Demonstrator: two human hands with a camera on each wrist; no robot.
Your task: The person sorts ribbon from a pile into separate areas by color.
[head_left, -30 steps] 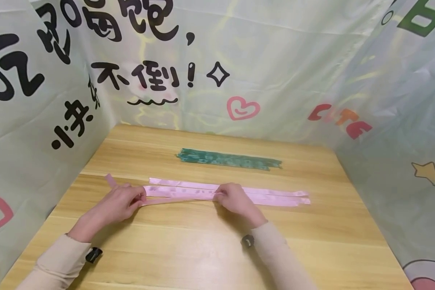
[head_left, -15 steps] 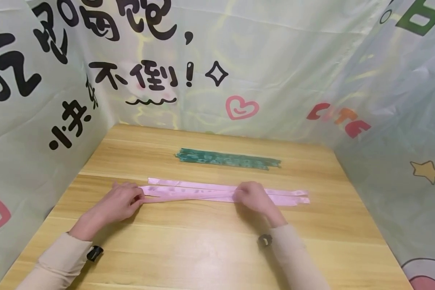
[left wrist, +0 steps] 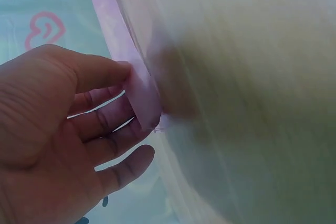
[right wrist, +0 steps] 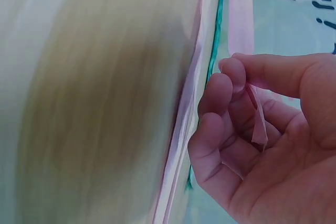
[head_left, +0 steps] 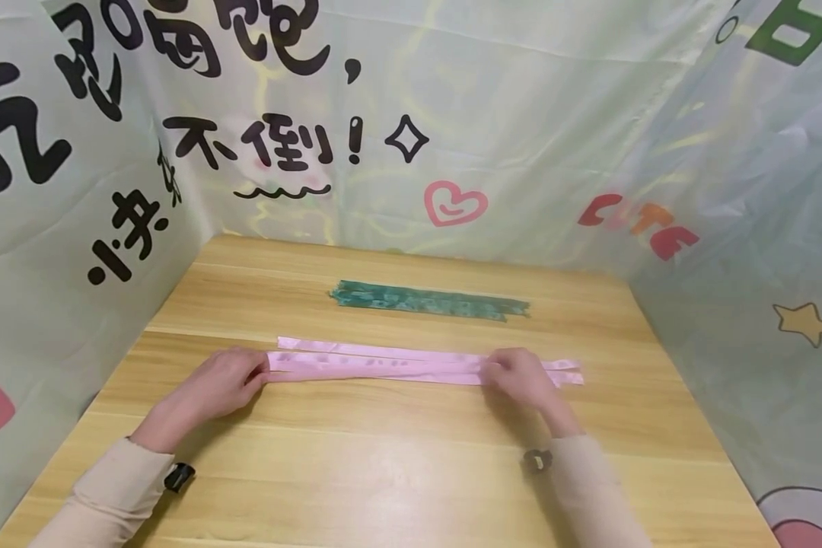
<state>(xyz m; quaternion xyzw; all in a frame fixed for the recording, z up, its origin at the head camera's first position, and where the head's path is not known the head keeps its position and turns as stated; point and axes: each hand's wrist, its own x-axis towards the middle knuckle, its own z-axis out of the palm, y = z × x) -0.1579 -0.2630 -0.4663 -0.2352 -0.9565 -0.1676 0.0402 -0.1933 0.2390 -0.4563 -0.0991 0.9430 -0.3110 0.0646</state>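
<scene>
Several pink satin ribbons [head_left: 377, 363] lie side by side across the table. At their left end my left hand [head_left: 229, 378] pinches a ribbon; in the left wrist view the thumb presses this ribbon [left wrist: 107, 19] against the fingers, and its frayed end shows by the fingertips. Toward the right end, my right hand [head_left: 520, 375] grips the same strip. In the right wrist view the thumb and index finger pinch the ribbon [right wrist: 241, 17], and its short tail [right wrist: 260, 127] hangs in front of the palm. Between the hands the ribbon stretches nearly straight.
Green ribbons [head_left: 428, 299] with frayed ends lie in a row behind the pink ones. The wooden table [head_left: 383, 464] is bounded at the back and sides by a printed cloth [head_left: 541, 137].
My right hand has slid right along the pink ribbons, and the slanting strip now lies straight. The loose tail left of my left hand is no longer seen. My left hand stays nearly in place.
</scene>
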